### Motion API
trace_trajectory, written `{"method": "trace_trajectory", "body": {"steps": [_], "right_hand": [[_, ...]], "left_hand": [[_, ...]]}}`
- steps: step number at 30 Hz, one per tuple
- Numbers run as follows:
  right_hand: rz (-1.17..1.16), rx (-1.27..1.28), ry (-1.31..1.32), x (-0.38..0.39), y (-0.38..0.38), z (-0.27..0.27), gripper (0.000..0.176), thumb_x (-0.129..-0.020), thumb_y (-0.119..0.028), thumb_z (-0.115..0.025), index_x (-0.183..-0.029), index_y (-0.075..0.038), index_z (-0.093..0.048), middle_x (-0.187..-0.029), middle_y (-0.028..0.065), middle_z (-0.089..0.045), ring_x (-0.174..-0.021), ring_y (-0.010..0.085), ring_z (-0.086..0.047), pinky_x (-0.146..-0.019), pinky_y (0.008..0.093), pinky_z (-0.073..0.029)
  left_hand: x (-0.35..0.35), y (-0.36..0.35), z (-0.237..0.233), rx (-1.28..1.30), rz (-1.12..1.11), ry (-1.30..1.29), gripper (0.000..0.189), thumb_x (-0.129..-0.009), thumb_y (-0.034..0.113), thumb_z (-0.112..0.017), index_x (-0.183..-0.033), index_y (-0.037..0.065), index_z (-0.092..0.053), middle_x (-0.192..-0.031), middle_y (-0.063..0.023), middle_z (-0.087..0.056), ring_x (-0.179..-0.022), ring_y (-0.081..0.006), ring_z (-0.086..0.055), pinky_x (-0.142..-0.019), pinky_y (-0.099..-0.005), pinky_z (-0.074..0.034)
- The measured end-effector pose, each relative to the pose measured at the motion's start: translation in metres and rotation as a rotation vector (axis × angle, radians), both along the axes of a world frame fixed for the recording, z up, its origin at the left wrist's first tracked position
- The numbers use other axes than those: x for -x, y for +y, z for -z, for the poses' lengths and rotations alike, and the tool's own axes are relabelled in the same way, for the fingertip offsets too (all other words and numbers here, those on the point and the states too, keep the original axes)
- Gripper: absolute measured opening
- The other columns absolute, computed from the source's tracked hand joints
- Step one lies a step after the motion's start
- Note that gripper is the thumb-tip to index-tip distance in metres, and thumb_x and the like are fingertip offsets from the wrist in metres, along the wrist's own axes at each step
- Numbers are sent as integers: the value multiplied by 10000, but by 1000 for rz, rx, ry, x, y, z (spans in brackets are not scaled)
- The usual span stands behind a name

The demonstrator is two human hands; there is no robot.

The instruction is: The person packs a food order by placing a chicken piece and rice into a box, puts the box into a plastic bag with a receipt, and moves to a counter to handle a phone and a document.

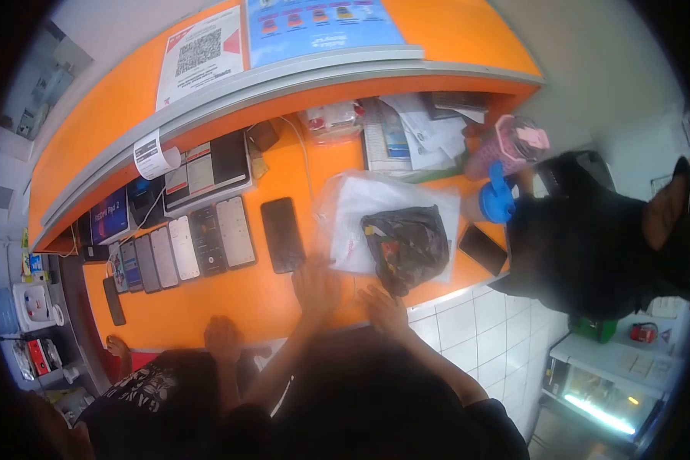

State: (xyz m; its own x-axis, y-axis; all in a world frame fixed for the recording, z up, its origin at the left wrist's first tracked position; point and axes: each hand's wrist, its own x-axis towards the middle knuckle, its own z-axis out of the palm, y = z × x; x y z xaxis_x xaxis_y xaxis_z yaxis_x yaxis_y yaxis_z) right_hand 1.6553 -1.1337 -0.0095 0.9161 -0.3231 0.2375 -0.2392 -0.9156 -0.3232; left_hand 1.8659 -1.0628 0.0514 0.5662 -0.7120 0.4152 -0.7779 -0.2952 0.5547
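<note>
My left hand point(317, 291) lies on the orange desk point(272, 307) with its fingers stretched out, just below and right of a dark phone point(282, 234). Apart from it, my right hand point(385, 311) rests near the desk's front edge. Its fingers are spread and its fingertips come close to the lower end of a crumpled black plastic bag point(415, 239). That bag sits on a white sheet and a clear plastic bag point(349, 207). No object shows in either hand.
A person at the left has a hand point(223, 340) at the desk edge, near a row of several phones point(182, 247). Boxes point(211, 175) stand behind. Rightward are a phone point(483, 249), a blue-lidded bottle point(497, 201), a pink tumbler point(506, 146) and a person in black point(590, 238).
</note>
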Motion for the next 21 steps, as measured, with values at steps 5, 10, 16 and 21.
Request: {"method": "trace_trajectory", "body": {"steps": [5,10,16,21], "right_hand": [[86,-120,-228,39,-9,-13,320,-731,-98,-629,-1047,-132,-596,-1297,122,-540,-1132,298,-532,-772,403,-417],[805,-105,-565,28,-48,-58,351,-794,-47,-528,-1141,8,-539,-1226,203,-549,-1073,342,-514,-917,469,-373],[618,-288,-253,40,-18,-48,333,-852,-45,-522,-1173,43,-511,-1154,198,-580,-1000,352,-534,-899,442,-396],[390,-592,-303,40,-16,-47,320,-893,-129,-529,-1178,19,-533,-1063,211,-593,-957,393,-567,-854,450,-448]], "left_hand": [[-12,-27,-8,-240,-10,-16,237,-767,222,-697,-991,197,-627,-1033,-32,-580,-945,-264,-513,-814,-394,-359],[-37,-46,10,-275,-37,-179,98,-771,223,-675,-831,174,-616,-908,-9,-586,-904,-257,-508,-743,-402,-344],[-80,-88,5,-255,-163,-235,66,-754,155,-668,-791,181,-620,-896,4,-583,-897,-245,-507,-734,-401,-327],[-99,-113,-2,-231,-214,-243,129,-785,127,-638,-884,207,-658,-1030,15,-589,-982,-243,-507,-833,-412,-344]]}}
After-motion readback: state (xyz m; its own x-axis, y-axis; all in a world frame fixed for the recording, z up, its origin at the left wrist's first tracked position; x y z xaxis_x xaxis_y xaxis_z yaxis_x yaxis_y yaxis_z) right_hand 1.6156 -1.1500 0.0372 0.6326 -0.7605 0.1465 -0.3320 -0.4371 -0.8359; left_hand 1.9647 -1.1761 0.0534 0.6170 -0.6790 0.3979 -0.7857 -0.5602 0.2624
